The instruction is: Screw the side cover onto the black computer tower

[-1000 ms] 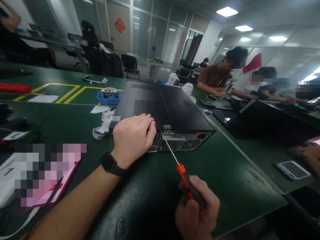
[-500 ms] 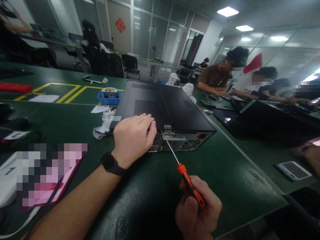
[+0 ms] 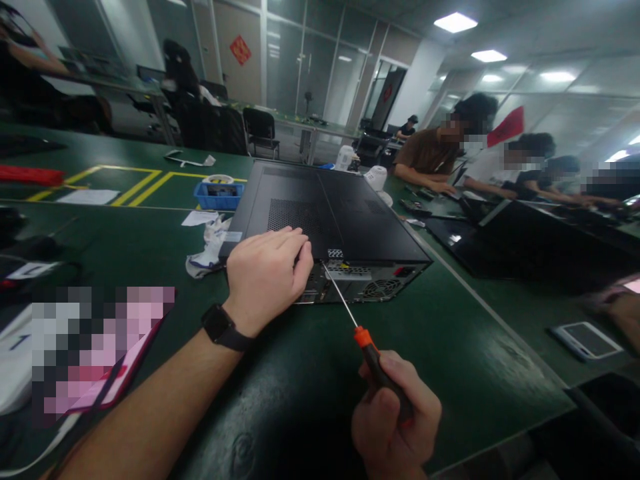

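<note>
A black computer case (image 3: pixel 300 193) lies on its side on the green table, its rear panel with a round fan grille (image 3: pixel 383 288) facing me. My left hand (image 3: pixel 270 277), with a watch on the wrist, rests on the case's near top edge, fingers stretched out together over the cover. My right hand (image 3: pixel 397 413) is closed around the orange and black handle of a screwdriver (image 3: pixel 343 297). Its long shaft slants up to the upper edge of the rear panel, right of my left hand. The tip meets the panel there; any screw is too small to make out.
Left of the case are a blue bin (image 3: pixel 219 195) with a tape roll on top and a crumpled white glove (image 3: pixel 207 250). A pink-edged item (image 3: pixel 113 387) lies near left. To the right stand a dark laptop-like panel (image 3: pixel 545 240) and a grey device (image 3: pixel 587 340). Co-workers sit beyond.
The screwdriver's handle has turned in my right hand, so a dark side now faces up where orange showed. My left hand and the case stay put.
</note>
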The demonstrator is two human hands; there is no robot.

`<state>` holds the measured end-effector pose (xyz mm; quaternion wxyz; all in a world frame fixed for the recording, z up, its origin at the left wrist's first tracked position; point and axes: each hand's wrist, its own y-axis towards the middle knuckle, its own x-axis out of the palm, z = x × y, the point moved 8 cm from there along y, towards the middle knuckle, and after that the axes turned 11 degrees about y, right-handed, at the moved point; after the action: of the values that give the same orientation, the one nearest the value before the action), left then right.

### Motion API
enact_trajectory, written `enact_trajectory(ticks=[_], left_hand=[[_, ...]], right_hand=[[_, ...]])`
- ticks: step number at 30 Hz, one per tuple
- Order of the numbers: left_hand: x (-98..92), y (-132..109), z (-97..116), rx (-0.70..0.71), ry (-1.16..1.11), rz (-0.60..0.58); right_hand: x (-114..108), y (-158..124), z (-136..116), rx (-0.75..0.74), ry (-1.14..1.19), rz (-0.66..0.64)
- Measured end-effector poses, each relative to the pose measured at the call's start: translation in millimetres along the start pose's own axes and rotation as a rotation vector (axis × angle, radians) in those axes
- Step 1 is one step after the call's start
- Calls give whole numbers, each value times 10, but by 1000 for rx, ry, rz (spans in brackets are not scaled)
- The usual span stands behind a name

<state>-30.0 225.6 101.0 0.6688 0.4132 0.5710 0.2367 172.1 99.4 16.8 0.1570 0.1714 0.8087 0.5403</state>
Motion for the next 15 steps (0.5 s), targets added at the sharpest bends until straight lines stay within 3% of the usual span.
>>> enact_trajectory(ticks=[5, 12, 15], left_hand=[[-6, -5, 5, 4, 1, 13], [-3, -10, 1, 4, 3, 14], [0, -7, 4, 5, 2, 10]], right_hand=[[19, 40, -6, 18, 30, -2], [-54, -72, -4, -21, -142, 39], [-29, -41, 0, 2, -74, 22]])
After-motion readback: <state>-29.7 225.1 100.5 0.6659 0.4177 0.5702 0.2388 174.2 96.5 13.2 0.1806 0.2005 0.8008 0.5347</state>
